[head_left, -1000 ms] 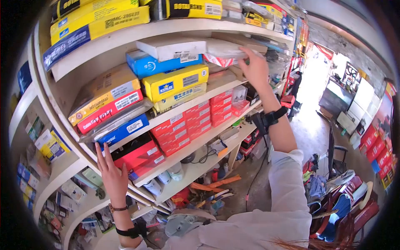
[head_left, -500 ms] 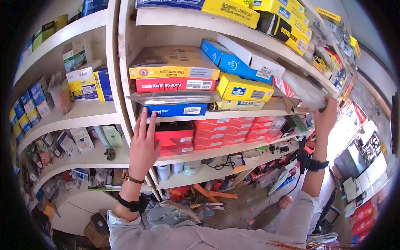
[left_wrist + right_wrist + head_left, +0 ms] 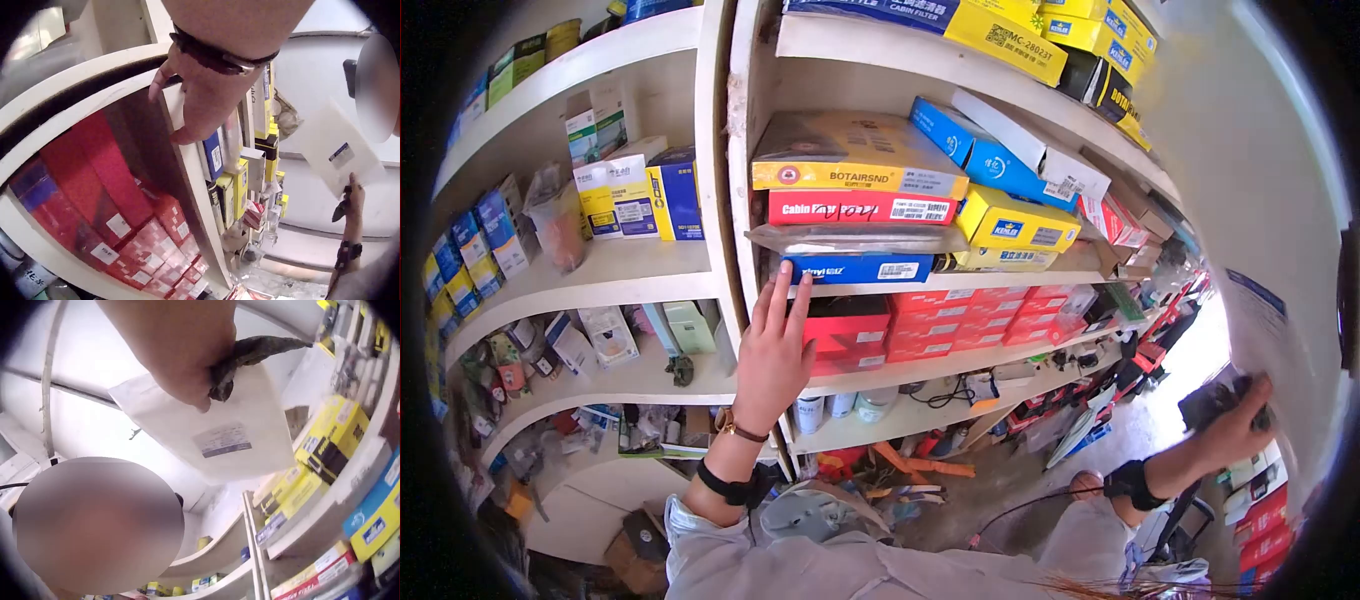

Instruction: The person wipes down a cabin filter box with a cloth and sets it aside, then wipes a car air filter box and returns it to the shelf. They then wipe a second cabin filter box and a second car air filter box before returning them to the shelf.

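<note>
My right hand (image 3: 1238, 425) grips the lower edge of a flat white packet (image 3: 175, 425) with a small white-and-blue label (image 3: 223, 439). A dark, crumpled rag-like piece (image 3: 262, 351) is in the same hand, against the packet. In the head view the packet stands up large and blurred at the right, away from the shelves. With fingers extended, my left hand (image 3: 772, 345) rests at the shelf edge (image 3: 855, 288), its fingertips at the left end of a blue box (image 3: 860, 268). A red cabin filter box (image 3: 860, 207) and a yellow Botairsnd box (image 3: 860, 178) are stacked above it.
Yellow Kenlee boxes (image 3: 1017, 222) and a blue box (image 3: 990, 160) lie beside that stack. Red boxes (image 3: 960, 325) fill the shelf below. A shelf upright (image 3: 725, 150) divides off curved shelves at the left. Low down, orange pieces (image 3: 920, 465) lie on the floor.
My right hand has drawn the white packet off the shelf, out to the right and toward me. The head view has swung left; the left hand stays at the shelf edge.
</note>
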Demonstrator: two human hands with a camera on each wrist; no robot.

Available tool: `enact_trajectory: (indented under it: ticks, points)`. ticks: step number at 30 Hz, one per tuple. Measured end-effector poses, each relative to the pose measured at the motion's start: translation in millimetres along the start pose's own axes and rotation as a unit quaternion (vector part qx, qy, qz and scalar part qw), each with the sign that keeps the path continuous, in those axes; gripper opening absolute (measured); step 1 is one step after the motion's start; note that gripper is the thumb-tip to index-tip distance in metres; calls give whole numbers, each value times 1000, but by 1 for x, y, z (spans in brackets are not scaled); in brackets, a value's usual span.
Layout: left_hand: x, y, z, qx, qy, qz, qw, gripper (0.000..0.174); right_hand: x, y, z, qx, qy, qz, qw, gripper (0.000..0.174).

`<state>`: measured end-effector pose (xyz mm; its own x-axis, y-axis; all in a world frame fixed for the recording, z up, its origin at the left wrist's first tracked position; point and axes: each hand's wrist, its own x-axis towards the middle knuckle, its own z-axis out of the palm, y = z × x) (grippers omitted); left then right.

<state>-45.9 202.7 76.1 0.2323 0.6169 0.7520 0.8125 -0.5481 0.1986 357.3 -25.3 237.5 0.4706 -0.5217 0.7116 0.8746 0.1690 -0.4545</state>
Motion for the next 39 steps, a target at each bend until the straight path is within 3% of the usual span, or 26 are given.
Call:
enact_trajectory:
  ticks: [1, 3, 5, 7, 9, 10, 11, 13, 14, 17, 20, 21, 23, 27, 29, 32, 34, 39]
  points:
    - [0, -1, -1, 5, 0, 3, 1000, 89, -16, -8, 8, 30, -31, 7, 999, 36]
    - [0, -1, -3, 4, -2, 6, 1000, 88, -42, -4, 16, -44, -89, -138, 985, 26]
    - [0, -3, -5, -14, -4, 9, 1000, 88, -70, -7, 32, -21, -114, -262, 958, 29]
    - [-1, -5, -7, -24, -9, 11, 1000, 88, -88, -50, 55, 158, -189, -303, 921, 28]
    - [-1, -7, -7, -26, -5, 16, 1000, 88, -56, 60, 56, 193, -508, -277, 792, 22]
    - [-1, -8, -8, -24, -7, 15, 1000, 88, -94, -7, 59, 199, -401, -155, 881, 22]
    - [-1, -8, -8, -24, -10, 15, 1000, 89, -109, -67, 67, 199, -371, -259, 869, 24]
    - [-1, -8, -11, -20, -19, 18, 999, 89, -132, -95, 87, 161, -346, -300, 874, 28]
    - [-1, -8, -10, -20, -16, 18, 1000, 89, -150, -121, 90, 84, -356, -268, 891, 32]
    - [-2, -9, -9, -32, -18, 31, 999, 89, -180, -144, 132, 86, -450, -275, 845, 46]
    - [1, -9, -9, -44, -6, 28, 999, 88, -218, -141, 164, 117, -511, -256, 812, 60]
    - [1, -7, -13, -22, -1, 33, 999, 86, -216, -142, 160, 103, -503, -253, 820, 60]
    - [1, -6, -16, -31, -5, 34, 999, 86, -206, -144, 150, 157, -645, -88, 743, 67]
    - [1, -7, -13, -28, -5, 33, 999, 85, -168, -112, 143, 148, -470, -79, 867, 68]
    - [0, -8, -7, -15, -3, 33, 999, 85, -144, -86, 156, 48, -386, -168, 906, 67]
    - [0, -4, -5, -13, -2, 33, 999, 87, -127, -46, 179, -41, -357, -241, 901, 67]
    - [0, -3, -2, -27, -5, 22, 999, 94, -128, -29, 192, -65, -380, -247, 889, 67]
    - [0, 0, -2, 1, 9, 36, 999, 91, -132, 0, 211, -79, -416, -256, 869, 63]
